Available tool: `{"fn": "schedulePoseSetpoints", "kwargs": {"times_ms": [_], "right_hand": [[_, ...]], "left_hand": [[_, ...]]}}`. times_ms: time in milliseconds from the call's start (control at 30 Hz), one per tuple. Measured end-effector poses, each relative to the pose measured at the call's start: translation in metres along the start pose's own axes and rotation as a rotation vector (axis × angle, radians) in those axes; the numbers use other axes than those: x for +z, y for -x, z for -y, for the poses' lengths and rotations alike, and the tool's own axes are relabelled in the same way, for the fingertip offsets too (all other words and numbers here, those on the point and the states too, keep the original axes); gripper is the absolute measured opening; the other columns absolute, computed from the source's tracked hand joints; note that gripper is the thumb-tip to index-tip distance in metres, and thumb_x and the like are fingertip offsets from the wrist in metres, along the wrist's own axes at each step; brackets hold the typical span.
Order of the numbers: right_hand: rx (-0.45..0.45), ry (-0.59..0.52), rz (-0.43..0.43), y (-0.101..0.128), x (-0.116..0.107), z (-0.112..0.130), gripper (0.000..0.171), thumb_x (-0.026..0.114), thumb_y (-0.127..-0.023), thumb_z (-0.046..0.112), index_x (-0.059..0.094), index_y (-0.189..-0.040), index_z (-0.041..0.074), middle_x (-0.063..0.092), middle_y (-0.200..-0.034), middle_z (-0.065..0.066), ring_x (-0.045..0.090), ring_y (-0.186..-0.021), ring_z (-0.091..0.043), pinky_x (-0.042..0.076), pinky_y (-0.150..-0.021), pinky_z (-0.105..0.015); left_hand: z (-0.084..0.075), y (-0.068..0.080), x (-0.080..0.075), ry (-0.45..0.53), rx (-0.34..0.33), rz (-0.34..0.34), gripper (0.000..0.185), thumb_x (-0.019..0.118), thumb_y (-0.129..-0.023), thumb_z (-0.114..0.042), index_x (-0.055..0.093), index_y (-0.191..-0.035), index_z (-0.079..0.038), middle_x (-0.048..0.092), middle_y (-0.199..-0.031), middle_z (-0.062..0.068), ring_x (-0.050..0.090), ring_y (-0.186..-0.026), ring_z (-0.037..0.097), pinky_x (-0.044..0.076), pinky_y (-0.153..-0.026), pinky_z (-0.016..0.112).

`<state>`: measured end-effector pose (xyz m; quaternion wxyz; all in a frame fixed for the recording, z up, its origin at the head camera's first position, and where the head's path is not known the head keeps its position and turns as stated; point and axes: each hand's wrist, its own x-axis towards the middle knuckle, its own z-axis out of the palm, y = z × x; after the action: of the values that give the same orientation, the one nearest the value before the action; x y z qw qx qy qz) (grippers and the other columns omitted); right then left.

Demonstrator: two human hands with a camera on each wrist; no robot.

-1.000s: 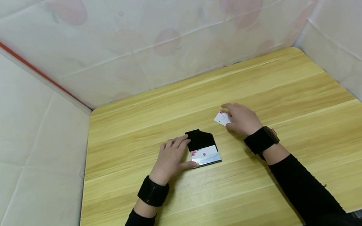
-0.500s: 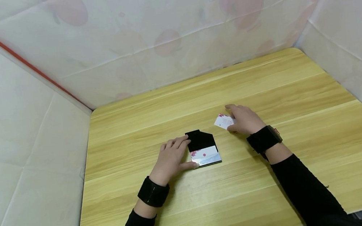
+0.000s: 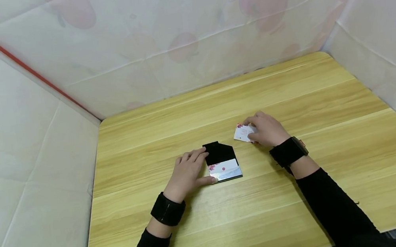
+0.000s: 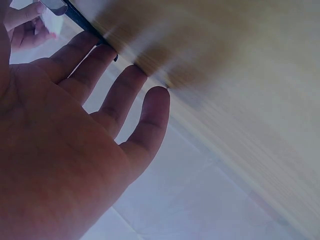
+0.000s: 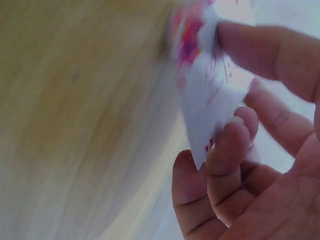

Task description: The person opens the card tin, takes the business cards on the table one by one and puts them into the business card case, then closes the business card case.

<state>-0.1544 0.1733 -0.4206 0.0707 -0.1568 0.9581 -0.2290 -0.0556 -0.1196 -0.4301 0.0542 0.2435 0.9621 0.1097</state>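
- The room: pale sheets with faint pink fruit prints wall in the table (image 3: 298,193) behind and at both sides; a red line runs slantwise down the left sheet.
- The table is light wood with lengthwise grain and rounded far corners.
- Both arms wear black sleeves, with a black band on each wrist.
- The case (image 3: 222,161) lies near the middle of the table. It is black and open, its pointed flap folded back away from the person.
- In the case's silver pocket sits a white card with pink marks, its top edge showing.
- The left hand (image 3: 187,173) lies flat just left of the case, fingers straight and spread; the thumb touches the case's near left corner, the fingertips reach the flap's left edge.
- The right hand (image 3: 266,129) is right of the case and a little farther back, apart from it.
- It pinches a small white card (image 3: 242,132) with pink flower print between thumb and curled fingers (image 5: 235,135); the card is tilted, close above the table.
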Motion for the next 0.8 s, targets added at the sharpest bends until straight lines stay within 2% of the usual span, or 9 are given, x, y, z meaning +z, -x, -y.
{"fn": "schedulePoseSetpoints", "kwargs": {"times_ms": [100, 233, 367, 467, 500, 567, 667, 733, 800], "right_hand": [[-0.032, -0.038, -0.045, 0.002, -0.003, 0.003, 0.027, 0.066, -0.080, 0.015, 0.066, -0.106, 0.019, 0.044, -0.087, -0.006, 0.041, -0.071, -0.022, 0.032, -0.059, -0.033], [-0.126, -0.134, -0.133, 0.003, -0.008, 0.008, 0.013, 0.065, -0.083, 0.012, 0.069, -0.092, 0.021, 0.046, -0.085, -0.003, 0.044, -0.074, -0.020, 0.036, -0.062, -0.032], [-0.215, -0.200, -0.187, 0.002, -0.011, 0.013, 0.016, 0.065, -0.083, 0.007, 0.068, -0.083, 0.023, 0.056, -0.094, 0.003, 0.053, -0.090, -0.018, 0.043, -0.076, -0.035], [-0.242, -0.218, -0.214, 0.001, -0.013, 0.015, 0.020, 0.063, -0.084, 0.005, 0.069, -0.083, 0.023, 0.064, -0.098, 0.007, 0.056, -0.102, -0.016, 0.042, -0.088, -0.038], [-0.245, -0.222, -0.222, 0.001, -0.014, 0.017, 0.020, 0.062, -0.084, 0.005, 0.070, -0.085, 0.023, 0.065, -0.098, 0.007, 0.057, -0.096, -0.015, 0.043, -0.086, -0.037], [-0.237, -0.228, -0.237, 0.002, -0.014, 0.018, 0.022, 0.059, -0.086, 0.006, 0.072, -0.088, 0.023, 0.067, -0.098, 0.007, 0.057, -0.072, -0.013, 0.046, -0.071, -0.034], [-0.205, -0.229, -0.244, 0.003, -0.014, 0.020, 0.024, 0.054, -0.089, 0.011, 0.073, -0.094, 0.025, 0.068, -0.098, 0.009, 0.034, -0.043, -0.010, 0.037, -0.046, -0.028], [-0.189, -0.232, -0.238, 0.003, -0.013, 0.021, 0.025, 0.051, -0.091, 0.015, 0.072, -0.096, 0.026, 0.067, -0.100, 0.008, 0.023, -0.038, -0.011, 0.029, -0.039, -0.028], [-0.184, -0.238, -0.233, 0.003, -0.013, 0.021, 0.024, 0.050, -0.092, 0.018, 0.072, -0.098, 0.025, 0.067, -0.100, 0.008, 0.035, -0.043, -0.008, 0.033, -0.042, -0.026]], "left_hand": [[0.000, -0.001, 0.000, 0.003, 0.001, 0.004, 0.089, 0.057, -0.069, -0.071, 0.041, -0.138, -0.018, 0.031, -0.146, -0.003, 0.035, -0.126, 0.026, 0.028, -0.098, 0.050], [0.000, -0.002, -0.001, 0.003, 0.002, 0.006, 0.089, 0.057, -0.069, -0.072, 0.040, -0.139, -0.018, 0.031, -0.147, -0.003, 0.035, -0.126, 0.026, 0.028, -0.098, 0.050], [0.001, -0.002, -0.002, 0.003, 0.000, 0.002, 0.089, 0.058, -0.069, -0.071, 0.040, -0.138, -0.018, 0.031, -0.146, -0.002, 0.035, -0.126, 0.027, 0.029, -0.098, 0.050], [0.001, -0.002, -0.002, 0.000, -0.002, 0.002, 0.089, 0.058, -0.069, -0.071, 0.041, -0.138, -0.018, 0.032, -0.146, -0.003, 0.035, -0.126, 0.026, 0.028, -0.098, 0.050], [0.001, -0.002, -0.002, -0.001, -0.001, 0.002, 0.089, 0.058, -0.069, -0.071, 0.041, -0.138, -0.018, 0.032, -0.146, -0.003, 0.035, -0.126, 0.026, 0.028, -0.098, 0.050], [0.002, -0.002, -0.002, 0.001, 0.002, 0.000, 0.089, 0.058, -0.069, -0.071, 0.041, -0.138, -0.018, 0.032, -0.146, -0.003, 0.035, -0.126, 0.026, 0.028, -0.098, 0.050], [0.002, -0.002, -0.002, 0.006, 0.005, -0.003, 0.088, 0.058, -0.069, -0.070, 0.041, -0.138, -0.018, 0.032, -0.146, -0.003, 0.035, -0.126, 0.026, 0.028, -0.098, 0.050], [0.002, -0.002, -0.002, 0.010, 0.005, -0.002, 0.088, 0.058, -0.069, -0.070, 0.041, -0.138, -0.018, 0.032, -0.146, -0.003, 0.035, -0.126, 0.026, 0.028, -0.098, 0.050], [0.001, -0.002, -0.002, 0.014, 0.005, -0.001, 0.088, 0.058, -0.069, -0.070, 0.041, -0.138, -0.018, 0.032, -0.146, -0.003, 0.035, -0.126, 0.026, 0.028, -0.098, 0.051]]}}
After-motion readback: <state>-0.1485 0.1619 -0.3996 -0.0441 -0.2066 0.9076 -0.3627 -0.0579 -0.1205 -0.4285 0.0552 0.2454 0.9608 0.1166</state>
